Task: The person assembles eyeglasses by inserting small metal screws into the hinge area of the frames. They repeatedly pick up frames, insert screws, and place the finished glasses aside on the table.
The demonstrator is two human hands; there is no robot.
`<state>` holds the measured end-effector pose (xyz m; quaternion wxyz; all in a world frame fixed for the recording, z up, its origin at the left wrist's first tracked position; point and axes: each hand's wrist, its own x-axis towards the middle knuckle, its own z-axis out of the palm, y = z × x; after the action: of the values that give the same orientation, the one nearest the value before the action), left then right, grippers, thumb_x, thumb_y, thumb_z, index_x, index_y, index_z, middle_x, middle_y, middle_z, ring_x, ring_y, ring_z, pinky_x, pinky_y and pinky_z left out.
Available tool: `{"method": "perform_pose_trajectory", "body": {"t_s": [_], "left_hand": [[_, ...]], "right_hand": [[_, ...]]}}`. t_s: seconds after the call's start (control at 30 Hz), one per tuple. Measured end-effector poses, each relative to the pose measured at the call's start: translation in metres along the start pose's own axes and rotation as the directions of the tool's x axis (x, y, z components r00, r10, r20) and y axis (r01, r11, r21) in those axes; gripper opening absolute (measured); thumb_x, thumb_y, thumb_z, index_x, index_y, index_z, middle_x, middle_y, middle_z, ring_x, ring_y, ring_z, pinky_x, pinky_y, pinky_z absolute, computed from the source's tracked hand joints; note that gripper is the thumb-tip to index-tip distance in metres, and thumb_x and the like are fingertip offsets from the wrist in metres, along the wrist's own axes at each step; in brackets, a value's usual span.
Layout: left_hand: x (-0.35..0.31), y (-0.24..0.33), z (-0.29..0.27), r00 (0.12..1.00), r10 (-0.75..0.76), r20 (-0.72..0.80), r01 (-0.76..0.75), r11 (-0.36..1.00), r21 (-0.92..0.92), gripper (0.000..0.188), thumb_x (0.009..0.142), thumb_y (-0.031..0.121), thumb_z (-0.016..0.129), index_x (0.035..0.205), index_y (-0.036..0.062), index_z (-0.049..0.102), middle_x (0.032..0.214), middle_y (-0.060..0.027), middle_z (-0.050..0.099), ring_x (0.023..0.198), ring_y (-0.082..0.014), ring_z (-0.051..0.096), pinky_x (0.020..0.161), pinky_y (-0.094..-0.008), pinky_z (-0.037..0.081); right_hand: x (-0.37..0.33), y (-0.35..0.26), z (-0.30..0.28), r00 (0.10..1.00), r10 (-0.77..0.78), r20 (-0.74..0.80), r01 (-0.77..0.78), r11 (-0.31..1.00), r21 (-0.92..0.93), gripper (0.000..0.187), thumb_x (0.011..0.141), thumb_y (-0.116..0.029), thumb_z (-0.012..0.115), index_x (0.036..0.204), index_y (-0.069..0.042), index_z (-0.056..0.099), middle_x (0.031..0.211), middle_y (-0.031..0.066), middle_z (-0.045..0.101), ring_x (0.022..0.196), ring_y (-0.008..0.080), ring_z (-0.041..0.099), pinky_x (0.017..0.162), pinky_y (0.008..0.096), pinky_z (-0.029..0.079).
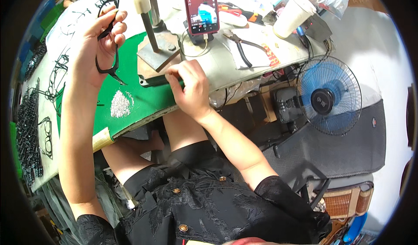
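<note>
Raised over the left side of the table, my left hand (106,31) is closed round a black eyeglass frame (116,66). One rim hangs below the fingers; another part sticks out above them. My right hand (191,86) is closed at the table's front edge, fingertips together beside a dark bar (153,81) at the foot of a small hand press (159,55). Whatever those fingertips pinch, if anything, is hidden. Between the hands, a pile of small, shiny, pale pieces (120,104) lies on the green mat (143,99).
Black eyeglass frames (46,136) lie along the left, by a heap of dark parts (29,136). Behind the press stands a lit phone (201,7). Black-handled pliers (239,44) and a white cup (294,16) sit farther right. A blue fan (329,95) stands beyond the table.
</note>
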<state>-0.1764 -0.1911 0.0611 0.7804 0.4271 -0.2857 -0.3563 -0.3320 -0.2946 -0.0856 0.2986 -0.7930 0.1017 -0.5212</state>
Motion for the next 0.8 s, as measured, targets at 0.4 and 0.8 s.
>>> {"method": "perform_pose_trajectory", "body": {"t_s": [0.4,0.8], "left_hand": [[-0.005,0.000,0.016,0.993,-0.018,-0.116,0.024,0.999,0.047,0.022,0.096,0.011,0.050,0.116,0.0008,0.047,0.092,-0.0108,0.056,0.067,-0.0098,0.053,0.053,-0.0198,0.049],[0.000,0.003,0.024,0.997,-0.028,-0.076,0.032,0.998,0.046,0.027,0.095,0.012,0.051,0.118,-0.0020,0.047,0.091,-0.0089,0.056,0.066,-0.0088,0.055,0.053,-0.0191,0.051]], "right_hand": [[0.005,0.002,-0.021,0.981,-0.009,0.194,-0.038,0.971,0.238,0.009,0.072,0.000,0.066,0.078,-0.005,0.061,0.074,0.0066,0.056,0.075,0.0270,0.051,0.069,0.0361,0.041],[0.007,0.003,-0.019,0.976,-0.028,0.218,-0.034,0.961,0.273,0.011,0.071,-0.002,0.067,0.079,-0.005,0.061,0.073,0.0069,0.054,0.074,0.0268,0.052,0.067,0.0357,0.041]]}}
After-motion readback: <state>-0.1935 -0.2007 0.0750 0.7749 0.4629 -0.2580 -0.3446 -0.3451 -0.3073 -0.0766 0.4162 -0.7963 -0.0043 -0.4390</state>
